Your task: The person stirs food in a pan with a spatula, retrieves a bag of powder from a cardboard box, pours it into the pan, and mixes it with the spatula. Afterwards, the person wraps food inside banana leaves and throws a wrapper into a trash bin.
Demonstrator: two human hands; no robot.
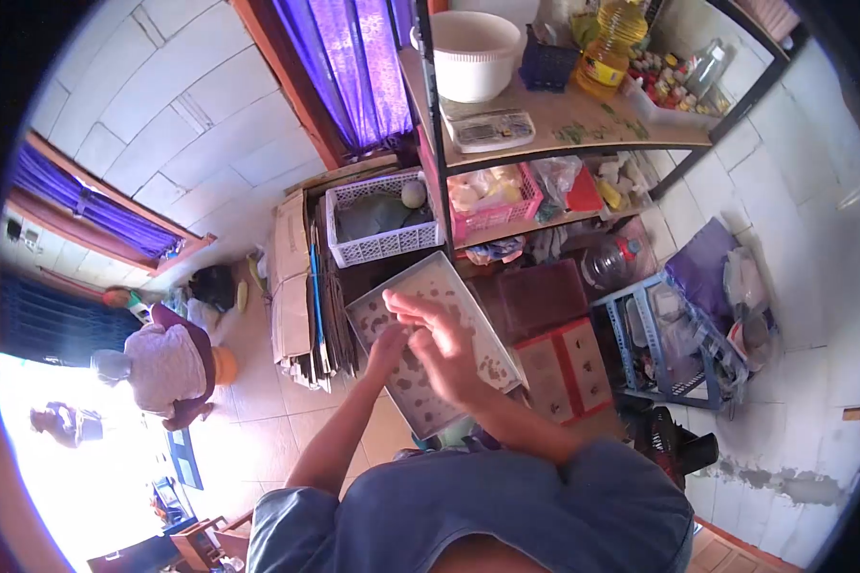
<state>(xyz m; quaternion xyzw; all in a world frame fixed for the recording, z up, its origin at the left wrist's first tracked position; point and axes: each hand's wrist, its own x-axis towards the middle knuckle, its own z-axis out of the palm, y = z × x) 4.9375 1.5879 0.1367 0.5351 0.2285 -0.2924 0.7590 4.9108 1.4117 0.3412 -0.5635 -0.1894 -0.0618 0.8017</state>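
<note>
Both hands are held together above a shallow, light metal tray (pixel 468 286) with small brown flat pieces scattered over its pale bottom. My right hand (pixel 444 349) has its fingers stretched out toward the upper left. My left hand (pixel 388 350) meets it at the palm and thumb side, its fingertips mostly hidden there. Whether anything small lies between the hands cannot be seen. Some of the brown pieces (pixel 428 420) show near the tray's lower corner, below the hands.
Behind the tray stands a white plastic crate (pixel 382 250), beside stacked folded cardboard (pixel 293 286). Shelves on the right hold a white tub (pixel 474 57) and an oil bottle (pixel 610 48). Red-edged boxes (pixel 562 371) and a blue crate (pixel 659 339) are nearby. Another person (pixel 167 368) is at left.
</note>
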